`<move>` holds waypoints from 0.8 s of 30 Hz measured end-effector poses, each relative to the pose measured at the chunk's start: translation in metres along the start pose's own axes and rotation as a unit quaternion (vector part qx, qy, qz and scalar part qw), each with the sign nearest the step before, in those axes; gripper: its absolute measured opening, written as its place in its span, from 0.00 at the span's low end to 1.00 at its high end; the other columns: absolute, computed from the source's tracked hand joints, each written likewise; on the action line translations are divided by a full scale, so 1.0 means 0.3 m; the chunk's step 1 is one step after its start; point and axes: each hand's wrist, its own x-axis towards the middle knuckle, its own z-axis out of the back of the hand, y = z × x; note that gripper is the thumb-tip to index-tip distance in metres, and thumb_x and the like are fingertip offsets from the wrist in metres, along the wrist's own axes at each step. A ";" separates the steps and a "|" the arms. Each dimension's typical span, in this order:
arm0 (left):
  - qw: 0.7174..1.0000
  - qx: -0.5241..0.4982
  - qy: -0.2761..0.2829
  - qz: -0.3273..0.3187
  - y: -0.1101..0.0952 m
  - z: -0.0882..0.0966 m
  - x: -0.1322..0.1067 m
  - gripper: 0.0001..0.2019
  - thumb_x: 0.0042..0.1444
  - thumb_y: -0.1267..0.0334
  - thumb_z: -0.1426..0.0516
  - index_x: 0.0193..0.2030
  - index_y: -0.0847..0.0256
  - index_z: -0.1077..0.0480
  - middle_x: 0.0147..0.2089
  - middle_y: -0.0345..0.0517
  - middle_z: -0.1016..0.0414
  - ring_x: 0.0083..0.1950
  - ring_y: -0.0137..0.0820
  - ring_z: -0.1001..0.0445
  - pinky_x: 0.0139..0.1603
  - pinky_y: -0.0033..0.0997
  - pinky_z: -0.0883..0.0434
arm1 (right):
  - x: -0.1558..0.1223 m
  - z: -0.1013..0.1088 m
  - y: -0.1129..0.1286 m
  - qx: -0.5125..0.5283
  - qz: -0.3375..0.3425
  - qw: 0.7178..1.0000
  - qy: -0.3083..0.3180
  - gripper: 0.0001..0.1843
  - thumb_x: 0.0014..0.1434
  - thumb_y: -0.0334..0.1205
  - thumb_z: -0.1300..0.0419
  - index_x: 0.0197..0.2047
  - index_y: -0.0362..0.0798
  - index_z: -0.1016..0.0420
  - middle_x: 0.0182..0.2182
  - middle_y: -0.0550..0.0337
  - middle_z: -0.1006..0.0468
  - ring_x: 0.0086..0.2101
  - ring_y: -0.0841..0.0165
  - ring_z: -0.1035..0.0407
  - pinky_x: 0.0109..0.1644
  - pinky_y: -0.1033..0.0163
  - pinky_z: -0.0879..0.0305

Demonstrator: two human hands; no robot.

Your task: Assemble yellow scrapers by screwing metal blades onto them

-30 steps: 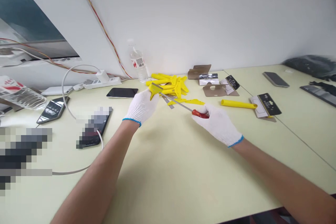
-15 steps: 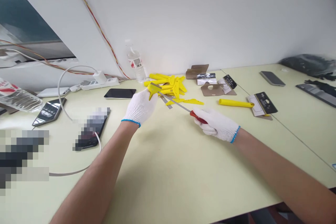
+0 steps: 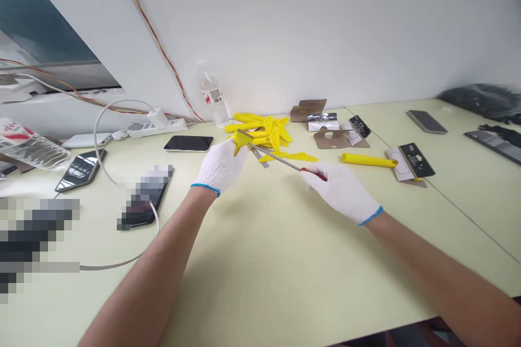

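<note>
My left hand point(image 3: 222, 167), in a white knit glove with a blue cuff, is closed around a yellow scraper point(image 3: 241, 141), whose head shows above the fingers. My gloved right hand point(image 3: 344, 187) grips the red handle of a screwdriver point(image 3: 280, 159). The long metal shaft points left, and its tip meets the scraper's head; whether it sits in a screw is too small to tell. Behind the hands lies a pile of yellow scraper parts point(image 3: 277, 133). Flat yellow pieces point(image 3: 295, 156) and metal blades point(image 3: 260, 157) lie in front of the pile.
A clear water bottle point(image 3: 214, 97) stands by the wall. To the right are opened card packages point(image 3: 336, 138), a yellow handle point(image 3: 366, 160) and a phone point(image 3: 426, 121). Several phones, including a black one point(image 3: 189, 143), a white cable point(image 3: 118, 267) and a power strip point(image 3: 158, 128) occupy the left.
My right hand has rolled around the screwdriver handle, its back now turned more upward and covering more of the red. The left hand keeps the scraper in nearly the same place.
</note>
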 end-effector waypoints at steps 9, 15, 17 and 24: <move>1.000 0.003 0.000 0.009 0.003 0.002 0.000 0.14 0.68 0.54 0.48 0.37 0.59 0.29 0.35 0.52 0.20 0.33 0.37 0.26 0.36 0.34 0.39 | 0.009 -0.016 -0.026 0.045 -0.035 0.998 -0.002 0.18 0.60 0.54 0.32 0.35 0.50 0.31 0.28 0.63 0.27 0.26 0.70 0.38 0.29 0.63 0.44; 1.000 -0.004 0.001 0.013 0.008 -0.005 0.001 0.15 0.69 0.53 0.48 0.40 0.60 0.26 0.36 0.53 0.20 0.34 0.40 0.24 0.35 0.35 0.37 | -0.005 -0.033 -0.022 -0.085 0.075 0.989 -0.090 0.16 0.69 0.51 0.42 0.37 0.49 0.22 0.26 0.61 0.24 0.26 0.67 0.34 0.32 0.61 0.44; 1.000 0.002 0.007 0.008 0.010 -0.009 0.001 0.15 0.69 0.53 0.48 0.43 0.60 0.25 0.38 0.54 0.20 0.35 0.41 0.24 0.36 0.36 0.37 | -0.003 -0.022 -0.021 -0.062 0.065 0.992 -0.086 0.22 0.71 0.53 0.45 0.33 0.48 0.22 0.24 0.60 0.26 0.25 0.68 0.35 0.31 0.61 0.46; 1.000 -0.003 0.008 -0.007 0.009 -0.007 0.000 0.13 0.69 0.55 0.48 0.37 0.59 0.31 0.35 0.51 0.23 0.32 0.35 0.31 0.35 0.33 0.40 | 0.016 0.019 -0.016 0.084 -0.093 0.989 0.081 0.25 0.65 0.63 0.39 0.30 0.50 0.33 0.19 0.67 0.36 0.18 0.73 0.48 0.23 0.64 0.54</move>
